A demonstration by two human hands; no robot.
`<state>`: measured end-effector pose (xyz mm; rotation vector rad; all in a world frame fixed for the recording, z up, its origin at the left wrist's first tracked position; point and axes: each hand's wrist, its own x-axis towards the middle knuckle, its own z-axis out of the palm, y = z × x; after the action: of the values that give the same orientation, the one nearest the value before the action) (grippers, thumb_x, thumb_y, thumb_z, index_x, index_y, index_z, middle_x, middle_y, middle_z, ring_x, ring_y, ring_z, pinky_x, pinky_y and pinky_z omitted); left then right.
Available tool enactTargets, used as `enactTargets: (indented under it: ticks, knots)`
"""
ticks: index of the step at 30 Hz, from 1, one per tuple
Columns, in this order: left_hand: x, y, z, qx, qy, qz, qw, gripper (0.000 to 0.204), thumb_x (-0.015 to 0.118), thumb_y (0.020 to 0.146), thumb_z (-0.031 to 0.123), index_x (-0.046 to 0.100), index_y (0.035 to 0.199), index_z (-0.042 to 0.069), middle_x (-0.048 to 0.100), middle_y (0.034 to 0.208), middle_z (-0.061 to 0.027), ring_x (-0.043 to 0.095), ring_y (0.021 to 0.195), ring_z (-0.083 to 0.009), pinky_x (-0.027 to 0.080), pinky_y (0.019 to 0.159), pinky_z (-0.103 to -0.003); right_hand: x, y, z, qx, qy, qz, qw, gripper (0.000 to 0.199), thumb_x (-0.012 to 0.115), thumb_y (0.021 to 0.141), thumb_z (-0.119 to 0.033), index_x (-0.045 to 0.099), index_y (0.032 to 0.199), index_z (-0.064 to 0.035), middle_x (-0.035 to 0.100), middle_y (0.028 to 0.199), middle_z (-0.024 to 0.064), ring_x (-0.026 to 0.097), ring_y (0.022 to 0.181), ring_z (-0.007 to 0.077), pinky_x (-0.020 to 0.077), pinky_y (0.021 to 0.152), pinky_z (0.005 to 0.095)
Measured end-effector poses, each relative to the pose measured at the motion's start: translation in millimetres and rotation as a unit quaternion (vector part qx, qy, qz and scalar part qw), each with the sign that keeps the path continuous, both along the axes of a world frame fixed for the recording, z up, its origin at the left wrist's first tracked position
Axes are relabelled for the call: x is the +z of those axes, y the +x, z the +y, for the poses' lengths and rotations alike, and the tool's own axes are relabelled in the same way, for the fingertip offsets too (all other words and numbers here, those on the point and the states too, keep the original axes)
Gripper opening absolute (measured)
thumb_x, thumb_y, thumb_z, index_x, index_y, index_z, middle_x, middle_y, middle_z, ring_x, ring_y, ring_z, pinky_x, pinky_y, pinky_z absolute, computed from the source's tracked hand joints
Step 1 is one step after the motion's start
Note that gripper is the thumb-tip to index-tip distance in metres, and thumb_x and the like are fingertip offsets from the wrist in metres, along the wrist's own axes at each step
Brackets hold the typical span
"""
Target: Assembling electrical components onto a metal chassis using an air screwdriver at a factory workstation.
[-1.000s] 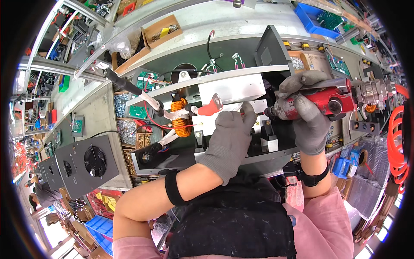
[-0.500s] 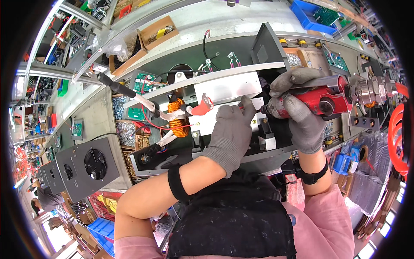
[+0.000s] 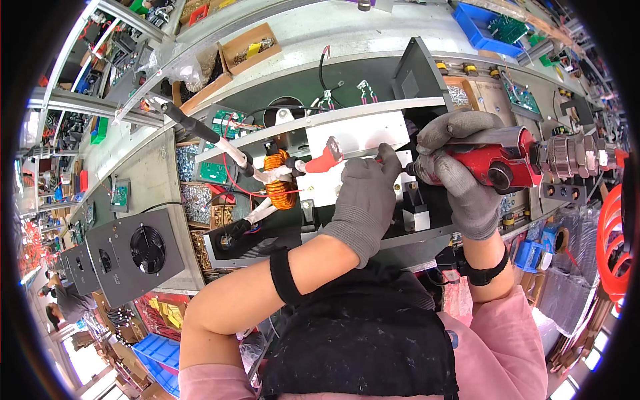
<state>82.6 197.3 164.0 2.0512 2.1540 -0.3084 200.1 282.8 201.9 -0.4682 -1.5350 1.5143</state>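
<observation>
— Cluttered workshop counter (image 3: 167, 173), grey and scuffed; cardboard trays of small parts at upper left, blue bins at upper right.

— And centre frame?

— Open black metal chassis (image 3: 427, 230), boxy, with a flat white panel (image 3: 363, 137) across its top. Left of that, a copper-wound coil (image 3: 280, 188), ring-shaped and glossy orange, with red and white leads. Grey fan housing (image 3: 137, 250) at lower left, matte, with a round black grille.

— Hands?

— Both in grey knit gloves. Left hand (image 3: 363, 200) pressed flat against the chassis, fingertips by the bit, steadying, not clenched around anything. Right hand (image 3: 463, 177) wrapped tight around a red power screwdriver (image 3: 503, 163), chunky metal coupling at its rear, bit pointing left at the panel's edge.

— Risks?

— Probably a slipped bit, given the left fingertips just beside the tip: a snagged glove or scratched panel. Possibly a cross-threaded screw from a tilted driver. Loose leads near the coil, perhaps caught too.
</observation>
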Motion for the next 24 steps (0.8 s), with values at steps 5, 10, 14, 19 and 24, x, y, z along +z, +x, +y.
enactTargets:
  ticks: [5, 10, 14, 19, 24]
  knots:
    - [-2.9, -2.1, -2.1, -0.004, -0.017, 0.030, 0.999, 0.081, 0.069, 0.070, 0.020, 0.029, 0.136, -0.003, 0.058, 0.096, -0.0114, 0.054, 0.087, -0.0234, 0.042, 0.075, -0.032, 0.8, -2.7, -2.0, 0.010, -0.010, 0.014, 1.000, 0.028, 0.064, 0.074, 0.004, 0.056, 0.100, -0.0005, 0.063, 0.092, 0.0091, 0.062, 0.085, 0.0162, 0.0519, 0.078, 0.0306]
    - [6.7, -6.2, -9.5, 0.013, 0.046, -0.044, 0.998, 0.069, 0.063, 0.077, 0.015, 0.033, 0.137, 0.001, 0.059, 0.094, -0.0143, 0.056, 0.090, -0.0272, 0.047, 0.078, -0.034, 0.3, -2.5, -4.8, -0.009, -0.026, 0.004, 1.000, 0.028, 0.064, 0.074, 0.006, 0.056, 0.100, -0.0004, 0.063, 0.092, 0.0093, 0.062, 0.085, 0.0162, 0.0522, 0.078, 0.0305]
    - [6.9, -10.1, -12.5, 0.014, 0.042, -0.063, 0.997, 0.071, 0.064, 0.076, 0.016, 0.032, 0.137, 0.001, 0.058, 0.096, -0.0153, 0.055, 0.091, -0.0275, 0.048, 0.076, -0.034, -3.4, -4.6, -7.1, 0.012, -0.035, 0.044, 0.998, 0.030, 0.064, 0.075, 0.005, 0.054, 0.103, -0.0014, 0.063, 0.093, 0.0100, 0.062, 0.086, 0.0164, 0.0523, 0.077, 0.0303]
    - [9.4, -18.7, -18.5, -0.040, 0.021, -0.060, 0.997, 0.071, 0.066, 0.072, 0.015, 0.036, 0.135, 0.001, 0.057, 0.096, -0.0137, 0.055, 0.089, -0.0269, 0.048, 0.075, -0.033, -7.1, -3.1, -3.7, 0.005, -0.005, 0.025, 1.000, 0.031, 0.064, 0.076, 0.005, 0.054, 0.105, -0.0024, 0.063, 0.094, 0.0103, 0.062, 0.087, 0.0164, 0.0526, 0.077, 0.0299]
    - [21.7, -19.2, -19.2, -0.054, 0.021, -0.040, 0.998, 0.075, 0.070, 0.068, 0.014, 0.037, 0.134, 0.000, 0.056, 0.096, -0.0137, 0.054, 0.090, -0.0275, 0.048, 0.075, -0.033, -7.1, -5.3, -2.6, 0.001, -0.021, 0.048, 0.999, 0.032, 0.063, 0.076, 0.007, 0.054, 0.105, -0.0027, 0.064, 0.095, 0.0104, 0.062, 0.089, 0.0171, 0.0524, 0.079, 0.0306]
